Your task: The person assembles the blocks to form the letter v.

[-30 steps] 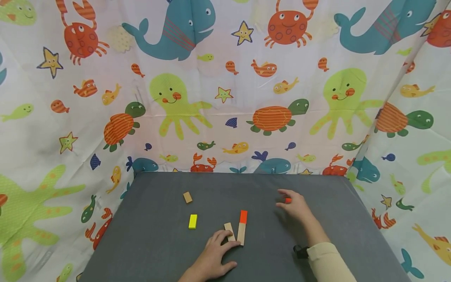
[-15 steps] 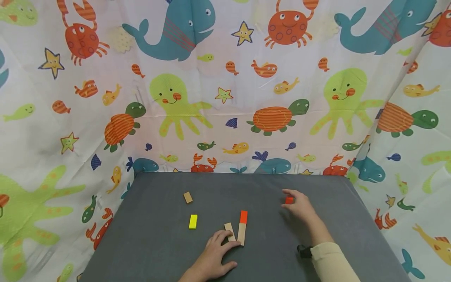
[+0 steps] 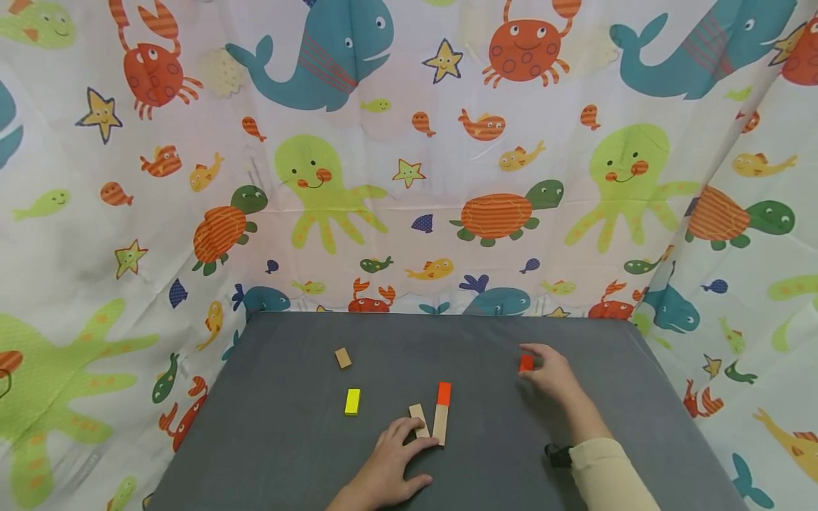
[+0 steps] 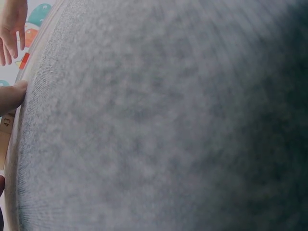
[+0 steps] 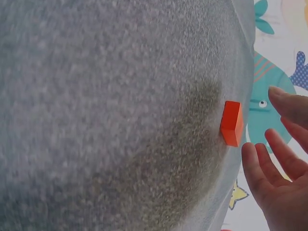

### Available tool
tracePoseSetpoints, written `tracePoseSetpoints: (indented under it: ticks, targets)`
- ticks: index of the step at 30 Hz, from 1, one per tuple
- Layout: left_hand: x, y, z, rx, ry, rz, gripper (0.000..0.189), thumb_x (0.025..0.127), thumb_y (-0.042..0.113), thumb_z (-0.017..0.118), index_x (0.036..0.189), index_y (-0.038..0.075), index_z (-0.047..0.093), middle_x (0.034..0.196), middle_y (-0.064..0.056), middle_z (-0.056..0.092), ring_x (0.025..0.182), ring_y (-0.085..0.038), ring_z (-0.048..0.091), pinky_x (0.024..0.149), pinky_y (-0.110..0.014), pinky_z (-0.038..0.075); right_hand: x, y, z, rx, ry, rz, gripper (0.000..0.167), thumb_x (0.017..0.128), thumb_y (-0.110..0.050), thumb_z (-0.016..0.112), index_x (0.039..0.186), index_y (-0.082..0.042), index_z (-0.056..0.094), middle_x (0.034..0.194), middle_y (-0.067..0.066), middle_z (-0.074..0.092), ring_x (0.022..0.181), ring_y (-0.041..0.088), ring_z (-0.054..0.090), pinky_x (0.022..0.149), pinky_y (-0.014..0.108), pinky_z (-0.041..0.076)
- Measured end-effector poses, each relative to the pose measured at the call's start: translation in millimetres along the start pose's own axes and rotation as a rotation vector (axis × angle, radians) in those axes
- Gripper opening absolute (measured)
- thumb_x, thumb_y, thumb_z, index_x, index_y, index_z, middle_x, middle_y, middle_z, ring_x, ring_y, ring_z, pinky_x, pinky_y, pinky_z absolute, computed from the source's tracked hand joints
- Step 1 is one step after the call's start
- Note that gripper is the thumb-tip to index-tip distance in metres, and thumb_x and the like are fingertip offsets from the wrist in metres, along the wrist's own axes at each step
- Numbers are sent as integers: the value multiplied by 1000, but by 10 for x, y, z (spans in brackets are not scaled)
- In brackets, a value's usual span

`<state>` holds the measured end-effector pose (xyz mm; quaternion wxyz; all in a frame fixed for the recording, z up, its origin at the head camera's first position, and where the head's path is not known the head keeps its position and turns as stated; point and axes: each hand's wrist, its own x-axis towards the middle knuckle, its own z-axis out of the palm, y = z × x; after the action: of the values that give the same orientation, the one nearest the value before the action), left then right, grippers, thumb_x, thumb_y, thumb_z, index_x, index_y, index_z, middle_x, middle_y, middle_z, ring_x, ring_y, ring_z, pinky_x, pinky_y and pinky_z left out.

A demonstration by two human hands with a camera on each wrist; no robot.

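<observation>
My left hand (image 3: 396, 461) lies low over the table with its fingers extended, the fingertips right at the lower ends of two plain wooden blocks (image 3: 416, 411) (image 3: 440, 426). A red-orange block (image 3: 444, 394) meets the far end of the right-hand plain one. In the left wrist view, a plain block bearing a printed number (image 4: 6, 122) peeks out below a fingertip. On the right, another red block (image 3: 526, 363) stands between the parted thumb and fingers of my right hand (image 3: 554, 372). The right wrist view shows a gap between this red block (image 5: 232, 122) and the loosely spread fingers (image 5: 260, 173).
Left of centre, a yellow block (image 3: 352, 402) lies on the grey cloth-covered table (image 3: 268, 440). Farther back is a small tan block (image 3: 343, 358). A curtain (image 3: 409, 142) printed with sea animals hangs behind the table and along both sides.
My right hand has drawn slightly to the right, uncovering more of the red block, which stays about where it was. My left hand and the other blocks keep their places.
</observation>
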<state>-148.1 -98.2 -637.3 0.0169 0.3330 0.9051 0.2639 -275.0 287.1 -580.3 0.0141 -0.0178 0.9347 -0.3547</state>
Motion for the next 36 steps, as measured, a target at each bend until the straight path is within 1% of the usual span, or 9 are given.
tracePoseSetpoints:
  ticks: [5,12,16,20,25,31,36]
  targets:
    - [7,-9,-4,-16,-13,-7,53,91,49,71,141,43,53,149,5,41,136,-23,37,103,-60,40,32,57,-21,-13,-1,18,60,84,-11,80,139,-2,58,145,29,50,134,51,42,109,67,33]
    - [0,2,-7,-37,-40,-25,53,91,48,72,141,43,53,150,5,41,137,-23,37,103,-61,40,38,157,-1,-16,-17,28,65,81,-11,81,140,0,56,144,32,50,134,52,42,109,67,33]
    - [23,21,-19,-29,-57,-50,53,91,50,71,140,45,53,150,7,40,137,-22,36,104,-60,40,66,152,-15,-13,-22,37,69,80,-10,80,143,0,52,145,33,46,136,52,40,110,68,31]
    - [27,31,-27,-24,-61,-62,53,91,51,71,140,46,53,150,8,39,138,-22,36,104,-59,40,87,113,-35,-14,-31,50,71,81,-10,80,145,0,50,148,33,43,137,53,37,110,69,30]
    - [14,25,-28,-23,-48,-46,53,91,49,71,140,44,53,149,7,39,137,-22,36,104,-60,39,103,87,-27,-25,-39,74,70,83,-10,80,145,0,50,149,34,42,137,54,36,110,69,31]
    - [0,24,-22,-24,-22,-21,53,91,48,71,141,42,54,149,6,41,136,-23,38,103,-60,40,130,112,-2,-30,-46,88,69,82,-11,80,144,1,50,148,34,43,136,54,38,109,69,31]
    - [3,11,-7,-13,-10,-18,53,91,48,72,141,42,54,149,7,40,137,-22,37,103,-59,40,161,128,7,-42,-58,99,69,82,-12,80,144,1,51,147,34,44,135,53,39,110,68,31]
